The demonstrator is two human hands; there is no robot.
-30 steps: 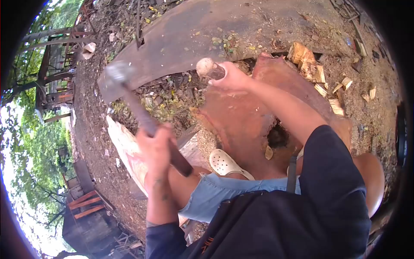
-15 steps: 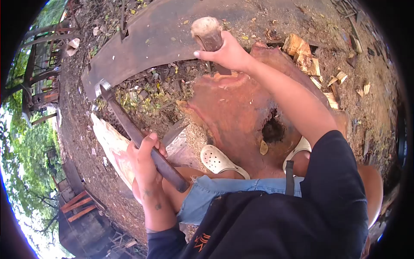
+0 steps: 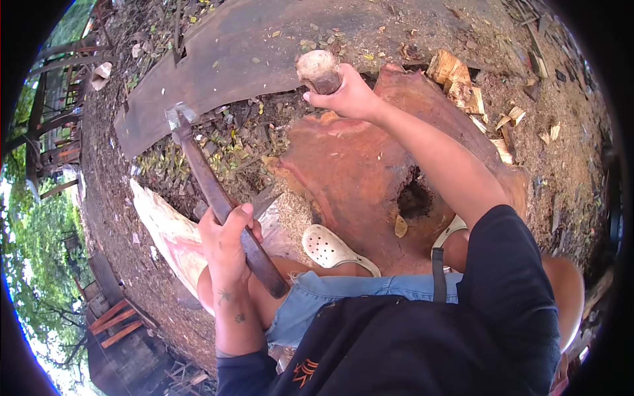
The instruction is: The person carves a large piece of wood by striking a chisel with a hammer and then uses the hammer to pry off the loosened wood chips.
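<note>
My left hand (image 3: 228, 241) is wrapped round the dark wooden handle of an adze (image 3: 208, 168), holding it slanted up and away from my lap. Its worn metal head (image 3: 179, 116) is at the far end, over the edge of the dark sheet. The butt of the handle reaches my thigh. My right hand (image 3: 347, 96) grips a short, round piece of wood (image 3: 320, 72) with a pale, frayed end facing up. Hand and wood are over the far edge of a large reddish wood slab (image 3: 350, 178), which has a dark hole (image 3: 415, 198). The lower part of the piece is hidden by my hand.
Split wood chunks (image 3: 452, 72) and chips lie right of the slab. A pale, hewn piece of timber (image 3: 168, 228) leans beside my left leg. Beyond the slab lies a dark flat sheet (image 3: 231, 49). My feet in cream clogs (image 3: 330, 247) are at the slab's near side.
The adze has turned in my left hand, its head swinging to the right and showing a broader face. My right hand has tilted the wood piece and lowered it slightly.
</note>
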